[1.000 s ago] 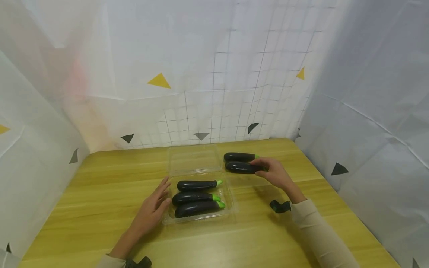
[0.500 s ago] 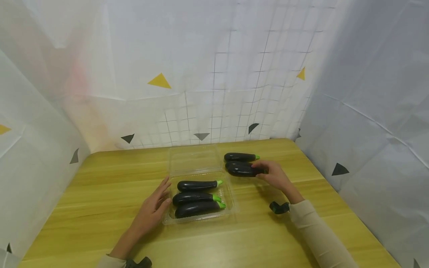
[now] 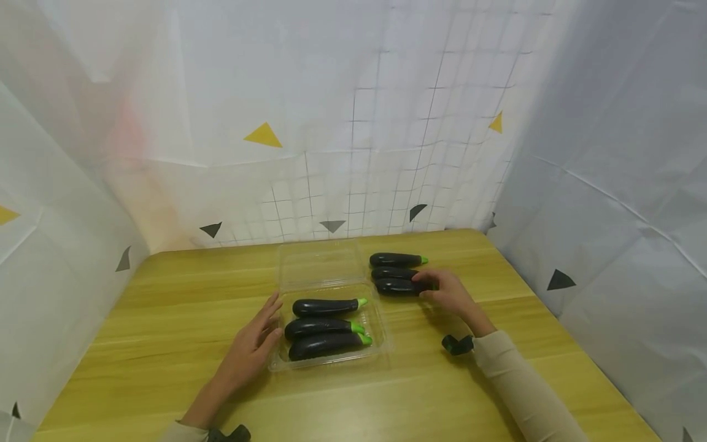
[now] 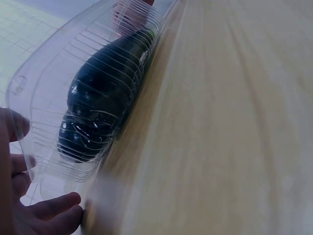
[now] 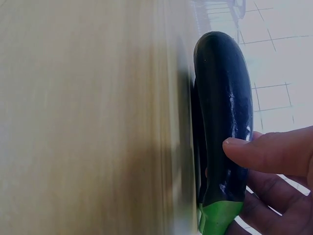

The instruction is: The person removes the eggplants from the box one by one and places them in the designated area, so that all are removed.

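In the head view my right hand (image 3: 448,293) pinches a dark purple eggplant (image 3: 394,286) near its green stem end. The right wrist view shows the thumb lying over this eggplant (image 5: 222,98) just above the green cap. Directly behind it are two more eggplants, a middle one (image 3: 391,272) and a far one (image 3: 394,259). My left hand (image 3: 251,345) lies at the left side of a clear plastic clamshell box (image 3: 381,319), its fingers fairly straight against the wall. Inside the box lie three eggplants (image 3: 324,306), stems to the right.
The box's clear lid (image 3: 320,263) is folded back flat toward the far edge of the wooden table (image 3: 182,307). White sheeting (image 3: 309,73) with printed triangles walls in the back and both sides.
My right hand has drawn the pinched eggplant slightly toward me, so the middle eggplant behind it shows. The left hand, the box and its eggplants have stayed put.
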`<action>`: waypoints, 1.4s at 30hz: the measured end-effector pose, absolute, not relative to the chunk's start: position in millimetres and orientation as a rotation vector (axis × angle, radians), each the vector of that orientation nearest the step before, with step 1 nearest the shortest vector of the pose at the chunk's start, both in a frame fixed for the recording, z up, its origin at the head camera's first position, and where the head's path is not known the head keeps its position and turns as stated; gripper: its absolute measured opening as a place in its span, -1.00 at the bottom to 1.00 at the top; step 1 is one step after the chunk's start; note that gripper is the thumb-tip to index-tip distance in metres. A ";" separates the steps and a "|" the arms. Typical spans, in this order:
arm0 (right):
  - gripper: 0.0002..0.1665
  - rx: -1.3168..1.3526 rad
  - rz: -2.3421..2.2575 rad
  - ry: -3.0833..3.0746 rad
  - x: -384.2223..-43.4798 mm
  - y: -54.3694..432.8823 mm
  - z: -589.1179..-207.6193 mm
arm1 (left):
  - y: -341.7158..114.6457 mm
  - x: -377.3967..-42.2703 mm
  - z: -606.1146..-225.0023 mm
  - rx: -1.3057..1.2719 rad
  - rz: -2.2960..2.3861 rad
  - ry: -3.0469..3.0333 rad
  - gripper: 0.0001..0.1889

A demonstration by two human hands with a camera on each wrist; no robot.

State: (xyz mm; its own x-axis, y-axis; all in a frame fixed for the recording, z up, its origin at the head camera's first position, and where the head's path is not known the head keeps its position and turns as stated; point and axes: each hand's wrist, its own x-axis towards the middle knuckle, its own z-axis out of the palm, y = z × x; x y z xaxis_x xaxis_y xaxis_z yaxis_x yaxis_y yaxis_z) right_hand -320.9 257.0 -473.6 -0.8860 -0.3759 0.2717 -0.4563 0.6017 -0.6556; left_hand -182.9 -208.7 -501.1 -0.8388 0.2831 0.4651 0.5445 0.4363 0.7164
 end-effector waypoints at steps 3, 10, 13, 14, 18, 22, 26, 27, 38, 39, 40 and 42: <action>-0.58 0.706 1.159 -2.724 -321.3 256.5 -475.6 | -208.6 -182.9 -501.5 -0.711 -1.361 -2.418 -0.42; -0.59 0.669 1.159 -2.754 -323.1 256.2 -477.8 | -207.9 -181.8 -500.0 -0.682 -1.374 -2.427 -0.42; -0.59 0.656 1.180 -2.756 -323.9 256.1 -478.2 | -207.7 -181.3 -499.3 -0.683 -1.379 -2.424 -0.42; -0.59 0.667 1.177 -2.752 -324.2 256.1 -478.4 | -207.7 -181.2 -499.5 -0.690 -1.379 -2.421 -0.42; -0.60 0.680 1.192 -2.749 -324.8 256.1 -479.7 | -207.5 -181.1 -499.5 -0.707 -1.382 -2.404 -0.43; -0.60 0.667 1.195 -2.763 -324.4 256.8 -480.8 | -207.6 -180.8 -499.1 -0.716 -1.389 -2.392 -0.42; -0.62 0.655 1.173 -2.780 -323.5 257.4 -480.8 | -208.0 -181.0 -499.3 -0.719 -1.393 -2.386 -0.41; -0.62 0.652 1.166 -2.784 -323.2 257.3 -480.7 | -208.0 -181.1 -499.4 -0.716 -1.396 -2.389 -0.41; -0.61 0.628 1.119 -2.795 -323.3 256.3 -478.2 | -208.7 -181.2 -500.5 -0.691 -1.369 -2.430 -0.42; -0.61 0.620 1.127 -2.796 -323.4 256.6 -478.2 | -208.7 -181.2 -500.5 -0.687 -1.367 -2.434 -0.42; -0.61 0.620 1.126 -2.796 -323.3 257.2 -478.0 | -208.7 -181.2 -500.5 -0.683 -1.370 -2.436 -0.41; -0.61 0.628 1.138 -2.789 -323.1 258.6 -478.0 | -208.9 -181.7 -501.2 -0.686 -1.371 -2.431 -0.41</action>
State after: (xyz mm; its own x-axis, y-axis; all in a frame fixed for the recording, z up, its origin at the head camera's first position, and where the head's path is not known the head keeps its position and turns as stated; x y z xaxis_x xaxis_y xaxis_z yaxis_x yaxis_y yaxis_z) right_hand -323.1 258.6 -478.0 -0.9147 -0.3454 0.2096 -0.3935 0.6434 -0.6567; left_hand -181.7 -208.9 -501.2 -0.8525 0.2709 0.4471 0.5228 0.4411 0.7295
